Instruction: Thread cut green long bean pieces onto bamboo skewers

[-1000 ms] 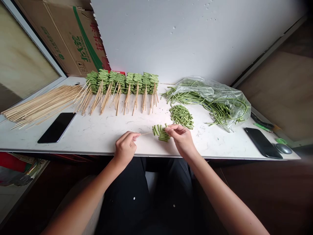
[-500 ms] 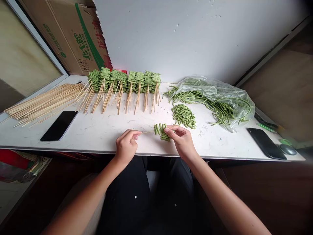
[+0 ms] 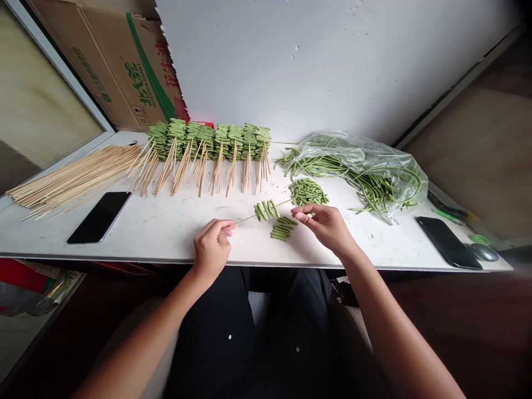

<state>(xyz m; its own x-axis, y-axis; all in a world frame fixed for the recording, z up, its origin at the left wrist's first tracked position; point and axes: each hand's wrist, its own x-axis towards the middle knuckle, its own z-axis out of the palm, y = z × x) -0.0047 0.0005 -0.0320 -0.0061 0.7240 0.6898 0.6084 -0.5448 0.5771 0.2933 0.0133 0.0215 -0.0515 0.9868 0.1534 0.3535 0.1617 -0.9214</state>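
Note:
My left hand [image 3: 213, 248] is closed in a pinch round the lower end of a thin bamboo skewer [image 3: 245, 220], which slants up to the right. Several cut green bean pieces [image 3: 266, 210] sit threaded side by side along it. Just below them, a short row of bean pieces [image 3: 282, 228] lies on the white table [image 3: 166, 230]. My right hand [image 3: 322, 224] hovers at the right end of that row, apart from the skewer tip, thumb and forefinger pinched together. What is between those fingertips, if anything, is hidden. Beyond it lies a pile of cut beans [image 3: 310, 192].
Stacked finished bean skewers [image 3: 222, 141] line the back of the table. Loose bamboo skewers [image 3: 78, 174] and a phone [image 3: 98, 217] lie left. Long beans [image 3: 374, 188] in a clear plastic bag [image 3: 409, 172] lie right, near a second dark phone [image 3: 449, 242].
My right hand has let go of the bean pieces on the skewer and moved slightly right. The skewer now tilts upward, its tip showing past the beans.

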